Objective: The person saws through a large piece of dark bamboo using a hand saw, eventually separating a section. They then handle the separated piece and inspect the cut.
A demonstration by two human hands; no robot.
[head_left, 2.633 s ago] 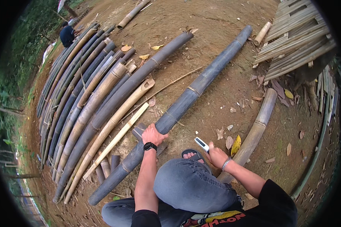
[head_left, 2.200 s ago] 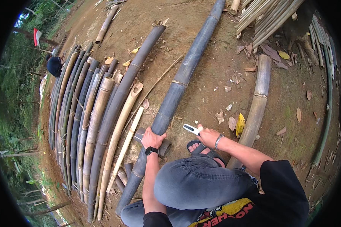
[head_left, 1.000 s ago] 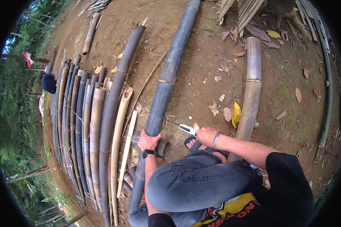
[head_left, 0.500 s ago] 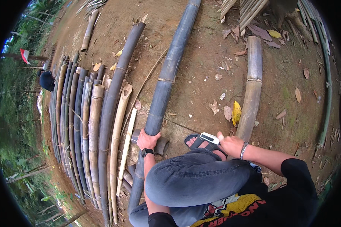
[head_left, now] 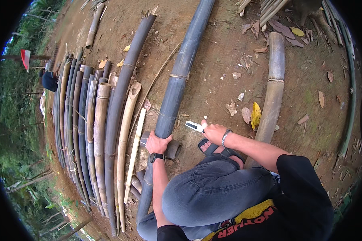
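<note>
"In the head view, where is the dark bamboo pole point(head_left: 173, 94) lying?"

"It is crossing over a short bamboo piece point(head_left: 173, 149), on the brown soil point(head_left: 213, 88). The left hand point(head_left: 157, 143) is wrapping firmly around it. The right hand point(head_left: 215, 133) is gripping a white-handled tool point(head_left: 194, 126) near the pole."

"And what is surrounding them?"

"A bamboo row point(head_left: 101, 120) is lying at left, a yellow leaf point(head_left: 256, 116) is resting at right, and green plants point(head_left: 20, 120) are growing beyond."

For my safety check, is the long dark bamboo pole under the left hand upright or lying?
Lying: the pole stretches across the brown soil.
</note>
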